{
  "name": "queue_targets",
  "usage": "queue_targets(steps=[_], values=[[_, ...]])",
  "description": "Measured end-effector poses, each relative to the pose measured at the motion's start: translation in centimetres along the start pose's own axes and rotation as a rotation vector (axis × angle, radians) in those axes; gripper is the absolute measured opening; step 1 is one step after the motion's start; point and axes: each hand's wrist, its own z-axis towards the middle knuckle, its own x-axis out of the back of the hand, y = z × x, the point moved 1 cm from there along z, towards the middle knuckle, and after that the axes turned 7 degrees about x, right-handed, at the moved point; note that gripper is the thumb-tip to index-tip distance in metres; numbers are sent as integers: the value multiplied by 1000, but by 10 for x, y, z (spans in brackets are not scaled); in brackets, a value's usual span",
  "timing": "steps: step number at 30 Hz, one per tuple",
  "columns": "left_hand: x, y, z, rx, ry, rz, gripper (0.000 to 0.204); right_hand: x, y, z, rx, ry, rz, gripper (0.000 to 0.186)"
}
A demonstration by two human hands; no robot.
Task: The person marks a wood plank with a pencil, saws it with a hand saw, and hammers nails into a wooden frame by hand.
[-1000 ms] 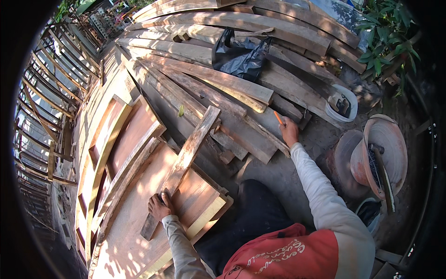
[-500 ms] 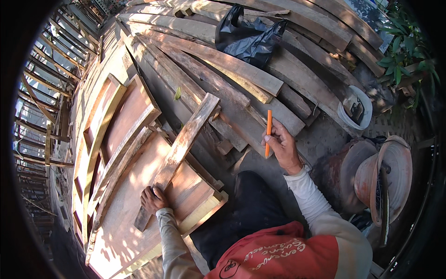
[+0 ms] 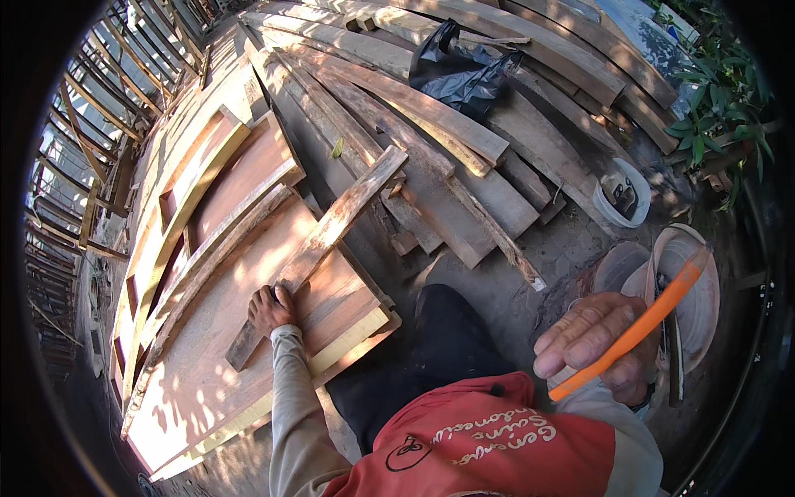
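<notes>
With its fingers curled over the edge, my left hand (image 3: 272, 310) grips a rough wooden batten (image 3: 348, 214) lying slantwise across a plywood panel (image 3: 199, 364). The batten's far end juts out past the panel's edge. Raised close to the camera at the right, my right hand (image 3: 592, 335) is closed on an orange pencil (image 3: 650, 321). The pencil slants, one end up to the right and the other down toward my red shirt. Part of the right forearm is hidden behind the hand.
Left of the panel stands a curved wooden frame (image 3: 170, 240). Long planks (image 3: 489, 219) lie beyond, with a black plastic bag (image 3: 468, 83) on them. A white bucket (image 3: 642, 215) and worn round vessels (image 3: 696, 315) are at the right, near leafy plants (image 3: 712, 116).
My right hand has come up toward the camera and to the right, still holding the pencil. My left hand stays on the batten. The whole view has shifted slightly.
</notes>
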Motion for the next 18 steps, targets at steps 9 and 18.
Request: queue_targets(steps=[9,18], values=[[6,-49,-25,8,-11,-14,43,-122,-93,16,301,91,222,40],[-1,-44,-29,8,-7,-18,44,-112,-95,11,217,122,349,46]])
